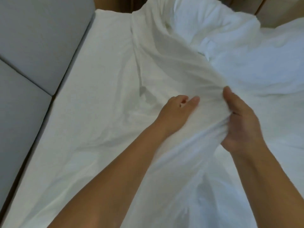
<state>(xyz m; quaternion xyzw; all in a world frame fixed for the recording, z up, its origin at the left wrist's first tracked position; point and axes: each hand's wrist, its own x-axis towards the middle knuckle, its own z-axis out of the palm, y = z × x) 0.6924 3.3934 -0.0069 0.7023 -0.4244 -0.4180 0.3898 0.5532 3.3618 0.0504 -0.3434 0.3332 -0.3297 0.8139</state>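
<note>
A white sheet point(172, 66) runs in a bunched band from the far end of the bed down to me. My right hand point(241, 122) grips a thick gather of this sheet, thumb on top and fingers curled under it. My left hand point(176, 111) lies on the same sheet just to the left, its fingers curled into the cloth; their tips are hidden. The sheet drapes over the white mattress point(92, 79), which lies flat on the left.
A grey padded headboard or wall panel point(32, 46) borders the bed on the left. A rumpled white duvet point(256, 60) is heaped on the right side of the bed. Brown wood point(276, 12) shows at the top right.
</note>
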